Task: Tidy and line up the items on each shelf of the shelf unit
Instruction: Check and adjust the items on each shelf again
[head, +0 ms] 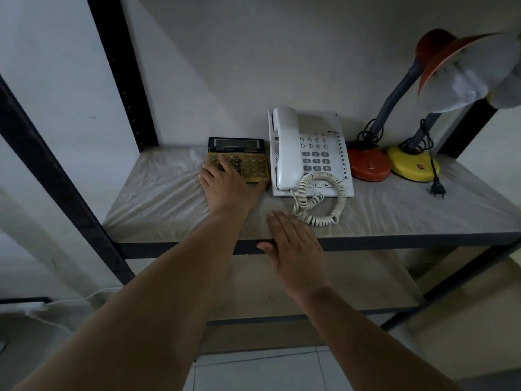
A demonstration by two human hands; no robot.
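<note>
- The black metal upright (124, 80) of the shelf unit stands at 10 o'clock against a pale grey wall (211, 52); a white cable (84, 299) trails along the floor at 8 o'clock.
- The shelf (158, 198) is a grey board under wrinkled clear plastic sheeting.
- The left hand (228, 187) lies on the calculator (239, 160), fingers spread over the yellowed keys and thumb hooked round its near right corner; the calculator sits near centre, just beside the telephone.
- The right hand (293, 244), at 6 o'clock of the telephone, is flat with straight fingers held together, holding nothing, thumb at the shelf's front edge.
- The white telephone (310, 153) sits near the back wall, handset cradled, coiled cord (321, 198) looping toward the front.
- At 3 o'clock stand a red-based lamp (369, 165) and a yellow-based lamp (413, 166), bases touching; a black plug (437, 189) lies on the plastic.
- Pale floor tiles (253, 371) show at 6 o'clock.
</note>
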